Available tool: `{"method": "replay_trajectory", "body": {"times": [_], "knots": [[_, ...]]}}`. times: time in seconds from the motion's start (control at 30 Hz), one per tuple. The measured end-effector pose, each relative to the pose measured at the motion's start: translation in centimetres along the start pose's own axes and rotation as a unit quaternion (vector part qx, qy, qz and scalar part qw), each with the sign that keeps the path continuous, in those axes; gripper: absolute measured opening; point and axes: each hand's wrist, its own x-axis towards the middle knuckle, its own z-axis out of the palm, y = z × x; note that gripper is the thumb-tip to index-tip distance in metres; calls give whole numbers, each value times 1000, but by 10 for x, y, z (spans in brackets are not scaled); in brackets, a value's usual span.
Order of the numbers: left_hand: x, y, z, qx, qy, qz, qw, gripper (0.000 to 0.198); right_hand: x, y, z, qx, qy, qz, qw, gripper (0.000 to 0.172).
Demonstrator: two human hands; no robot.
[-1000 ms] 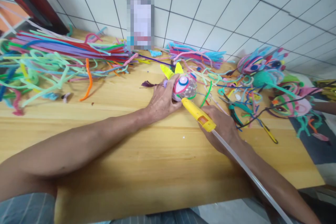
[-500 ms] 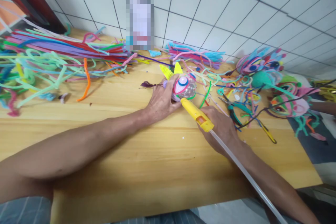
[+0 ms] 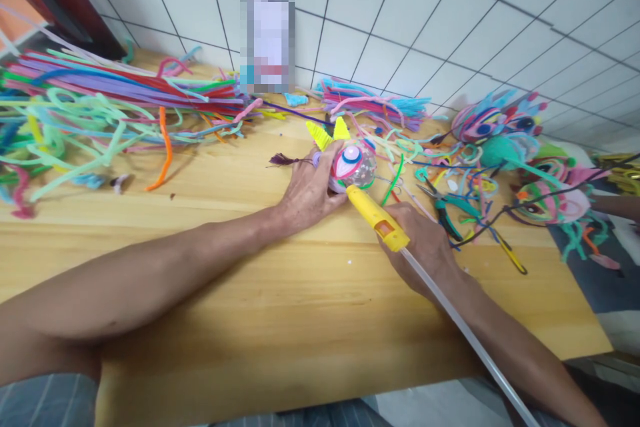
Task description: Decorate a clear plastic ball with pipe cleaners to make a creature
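Note:
My left hand (image 3: 307, 190) is wrapped round a small craft figure (image 3: 353, 163) made of pipe cleaners, with a pink and blue eye, a clear ball body and yellow ears, and holds it down on the wooden table (image 3: 280, 293). A yellow glue gun (image 3: 377, 220) is gripped in my right hand (image 3: 423, 243), its nozzle touching the figure's lower side. A long clear glue stick (image 3: 465, 333) sticks out of the gun's back toward me. A purple tuft (image 3: 281, 160) pokes out left of the figure.
A big heap of coloured pipe cleaners (image 3: 100, 110) covers the table's far left. Green-handled pliers (image 3: 447, 210), cut scraps and a black cord lie right of my hand. Finished figures (image 3: 500, 123) stand at the far right by the tiled wall. Another person's arm (image 3: 617, 205) shows at the right edge.
Almost nothing has moved. Both hands keep their hold on the figure and the glue gun; only the view has shifted slightly.

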Motion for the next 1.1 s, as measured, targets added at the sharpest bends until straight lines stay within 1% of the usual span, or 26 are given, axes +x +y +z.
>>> {"method": "replay_trajectory", "body": {"times": [0.1,0.2,0.27,0.43,0.63,1.0,1.1], "knots": [[0,2,-1,8,-3,-1,1000,100,0,-2,1,-14,19,-17,1000,32],[0,2,-1,17,-2,-1,1000,104,1,-4,2,-20,41,-38,998,33],[0,1,0,19,-1,2,1000,105,1,-5,2,-25,42,-42,998,34],[0,-1,1,18,2,6,1000,100,1,-6,1,-37,20,-15,999,31],[0,1,1,14,0,5,1000,101,0,-6,1,-14,18,-5,1000,31],[0,2,-3,28,-6,6,1000,100,-1,-7,3,-28,-3,29,999,31],[0,2,-3,25,-6,8,1000,100,-2,-8,2,-26,3,33,999,30]]}}
